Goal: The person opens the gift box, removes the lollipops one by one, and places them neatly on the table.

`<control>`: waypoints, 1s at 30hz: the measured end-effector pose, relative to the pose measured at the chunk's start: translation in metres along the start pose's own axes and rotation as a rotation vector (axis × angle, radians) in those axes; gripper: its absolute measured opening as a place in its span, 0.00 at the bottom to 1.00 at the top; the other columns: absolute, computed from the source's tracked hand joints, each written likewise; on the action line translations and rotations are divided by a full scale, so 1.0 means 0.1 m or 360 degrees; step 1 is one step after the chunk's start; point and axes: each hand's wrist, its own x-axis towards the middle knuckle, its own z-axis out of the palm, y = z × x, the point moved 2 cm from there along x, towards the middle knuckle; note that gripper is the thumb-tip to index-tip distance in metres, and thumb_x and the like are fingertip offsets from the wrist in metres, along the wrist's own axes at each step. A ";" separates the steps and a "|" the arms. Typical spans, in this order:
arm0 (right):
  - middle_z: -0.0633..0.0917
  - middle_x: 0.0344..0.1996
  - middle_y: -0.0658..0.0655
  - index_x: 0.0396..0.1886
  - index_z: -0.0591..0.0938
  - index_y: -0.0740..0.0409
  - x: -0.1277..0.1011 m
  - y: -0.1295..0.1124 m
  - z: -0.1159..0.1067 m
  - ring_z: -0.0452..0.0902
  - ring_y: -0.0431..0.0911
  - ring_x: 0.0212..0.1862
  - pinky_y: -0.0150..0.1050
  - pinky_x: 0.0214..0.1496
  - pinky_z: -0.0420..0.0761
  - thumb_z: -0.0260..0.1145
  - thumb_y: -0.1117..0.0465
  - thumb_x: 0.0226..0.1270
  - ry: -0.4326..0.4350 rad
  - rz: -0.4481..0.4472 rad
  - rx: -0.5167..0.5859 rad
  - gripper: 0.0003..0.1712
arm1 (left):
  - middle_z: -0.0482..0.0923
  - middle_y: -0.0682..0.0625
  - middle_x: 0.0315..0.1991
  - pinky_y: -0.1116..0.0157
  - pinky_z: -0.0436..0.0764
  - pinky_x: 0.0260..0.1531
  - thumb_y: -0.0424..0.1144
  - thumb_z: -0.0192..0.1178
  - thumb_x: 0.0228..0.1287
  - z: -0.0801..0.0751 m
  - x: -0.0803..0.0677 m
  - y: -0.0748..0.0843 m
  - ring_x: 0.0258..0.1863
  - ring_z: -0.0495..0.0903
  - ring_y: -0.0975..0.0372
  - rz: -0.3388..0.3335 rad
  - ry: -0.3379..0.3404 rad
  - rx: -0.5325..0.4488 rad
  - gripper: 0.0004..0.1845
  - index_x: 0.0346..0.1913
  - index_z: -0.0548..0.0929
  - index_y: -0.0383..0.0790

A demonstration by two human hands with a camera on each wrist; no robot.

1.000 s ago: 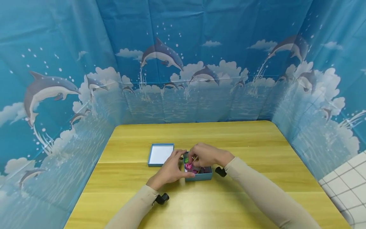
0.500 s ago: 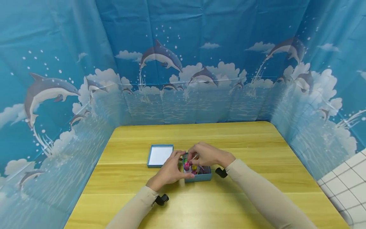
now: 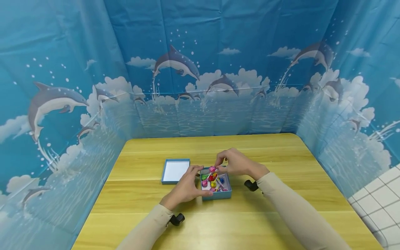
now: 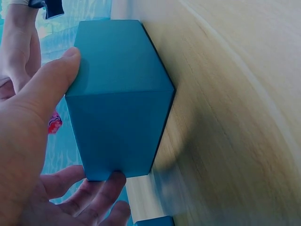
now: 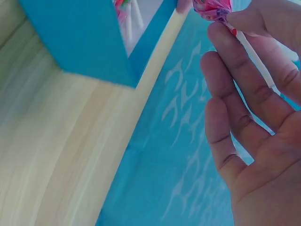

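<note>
Above the blue box (image 3: 218, 193), pink lollipop (image 3: 212, 169) pinched by right hand (image 3: 235, 163), left hand (image 3: 187, 185) gripping box.

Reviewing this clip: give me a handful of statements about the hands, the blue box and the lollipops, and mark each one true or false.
1. The right hand pinches a pink-wrapped lollipop with a white stick above the small blue cardboard box. True.
2. The left hand lies flat on the yellow wooden table, away from the box. False: its fingers and thumb grip the box's sides.
3. The blue box is empty. False: several wrapped lollipops in red, green, yellow and blue lie in it.
4. The shallow blue lid with a white inside lies open on the table beside the box, on the left hand's side. True.
5. The lid is closed on the box. False: the box stands open, the lid apart from it.
</note>
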 end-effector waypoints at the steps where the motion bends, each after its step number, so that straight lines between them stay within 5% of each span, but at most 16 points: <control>1: 0.95 0.42 0.41 0.43 0.97 0.47 -0.02 0.03 -0.02 0.92 0.42 0.50 0.59 0.61 0.94 0.78 0.59 0.81 0.0017 0.0021 -0.0005 0.03 | 0.69 0.41 0.85 0.41 0.86 0.75 0.73 0.82 0.65 0.00 0.00 0.00 0.75 0.81 0.48 0.0008 -0.0001 0.0002 0.65 0.92 0.67 0.38; 9: 0.95 0.41 0.43 0.42 0.96 0.47 -0.20 0.29 -0.15 0.91 0.46 0.48 0.60 0.59 0.91 0.79 0.61 0.79 0.0129 0.0140 0.0017 0.04 | 0.68 0.43 0.87 0.39 0.82 0.80 0.65 0.87 0.64 0.00 0.01 0.03 0.78 0.79 0.47 -0.0114 -0.0020 -0.0028 0.63 0.93 0.67 0.42; 18: 0.95 0.38 0.42 0.37 0.94 0.43 -0.44 0.65 -0.18 0.89 0.42 0.44 0.59 0.57 0.90 0.80 0.63 0.79 0.0211 0.0259 0.0033 0.09 | 0.67 0.44 0.88 0.38 0.82 0.81 0.63 0.88 0.63 0.01 0.00 0.05 0.79 0.79 0.47 -0.0105 -0.0022 -0.0006 0.63 0.93 0.67 0.43; 25: 0.96 0.38 0.43 0.40 0.97 0.50 -0.50 0.87 -0.07 0.85 0.39 0.40 0.38 0.44 0.84 0.81 0.60 0.80 0.0118 0.0376 -0.0009 0.04 | 0.68 0.44 0.87 0.42 0.85 0.78 0.62 0.88 0.64 -0.01 0.00 0.07 0.78 0.80 0.47 -0.0112 -0.0033 -0.0046 0.62 0.93 0.66 0.43; 30: 0.97 0.38 0.43 0.39 0.98 0.46 -0.49 0.95 0.09 0.87 0.38 0.42 0.38 0.47 0.85 0.82 0.58 0.79 0.0079 0.0409 0.0019 0.05 | 0.68 0.44 0.86 0.49 0.90 0.73 0.59 0.89 0.64 -0.02 0.00 0.07 0.77 0.81 0.49 -0.0123 -0.0034 -0.0106 0.61 0.93 0.67 0.43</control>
